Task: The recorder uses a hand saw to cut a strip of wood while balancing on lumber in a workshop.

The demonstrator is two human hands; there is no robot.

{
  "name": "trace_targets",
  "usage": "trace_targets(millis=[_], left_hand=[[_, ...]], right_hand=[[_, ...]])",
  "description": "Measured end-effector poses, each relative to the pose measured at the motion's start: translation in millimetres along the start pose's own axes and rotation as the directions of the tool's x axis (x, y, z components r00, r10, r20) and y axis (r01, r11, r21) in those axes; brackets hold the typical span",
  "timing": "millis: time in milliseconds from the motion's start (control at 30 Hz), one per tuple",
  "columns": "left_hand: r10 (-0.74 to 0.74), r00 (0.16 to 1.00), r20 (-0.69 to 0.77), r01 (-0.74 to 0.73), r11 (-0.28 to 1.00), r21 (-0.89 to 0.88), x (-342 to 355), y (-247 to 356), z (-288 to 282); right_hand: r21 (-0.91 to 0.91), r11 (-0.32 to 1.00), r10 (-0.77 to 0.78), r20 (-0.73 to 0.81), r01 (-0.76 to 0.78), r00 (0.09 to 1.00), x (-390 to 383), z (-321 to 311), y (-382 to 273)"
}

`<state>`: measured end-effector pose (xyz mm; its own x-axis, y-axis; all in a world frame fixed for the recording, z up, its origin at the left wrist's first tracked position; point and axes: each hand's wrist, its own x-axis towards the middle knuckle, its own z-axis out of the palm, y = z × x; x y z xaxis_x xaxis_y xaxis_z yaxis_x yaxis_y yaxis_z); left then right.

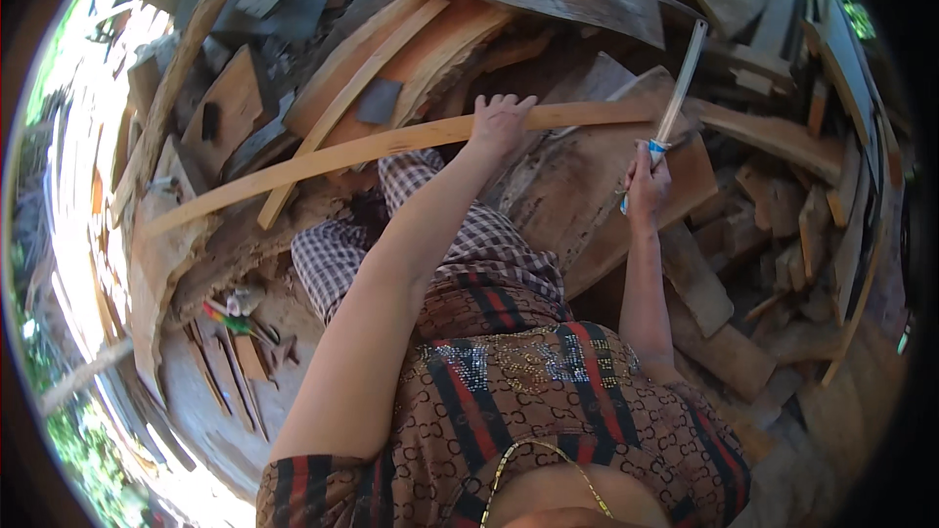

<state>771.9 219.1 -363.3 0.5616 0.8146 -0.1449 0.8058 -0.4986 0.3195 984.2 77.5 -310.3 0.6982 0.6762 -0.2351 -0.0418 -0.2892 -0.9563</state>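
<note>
Two hands are engaged. Near right, the right hand (646, 181) is clenched on a long blade (682, 78), raised. Farther, the left hand (499, 122) lies flat, pinning a pale plank (323, 158) across the woodpile (587, 186). Step: bracing, apparently for a chop; the stroke needs clearance from fingers.

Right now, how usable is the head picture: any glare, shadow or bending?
Head view: the left rim is blown out by sunlight; the woodpile under the plank lies in shade; straight boards bow toward the rim; the left hand and the right hand with its long knife read sharp.
</note>
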Motion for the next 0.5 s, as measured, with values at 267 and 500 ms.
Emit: trace_targets(millis=[267, 500], left_hand=[[-0.222, 0.893, -0.392, 0.144, 0.965, -0.218, -86.3, -153.1, -55.0], [-0.476, 0.869, 0.134, 0.429, 0.861, 0.271, -184.0, -266.0, -73.8]], right_hand=[[-0.358, 0.883, -0.208, 0.284, 0.305, 0.936, 18.3, 75.6, 21.1], [-0.510, 0.694, -0.143, 0.595, 0.508, 0.791, 24.3, 127.4, 40.2]])
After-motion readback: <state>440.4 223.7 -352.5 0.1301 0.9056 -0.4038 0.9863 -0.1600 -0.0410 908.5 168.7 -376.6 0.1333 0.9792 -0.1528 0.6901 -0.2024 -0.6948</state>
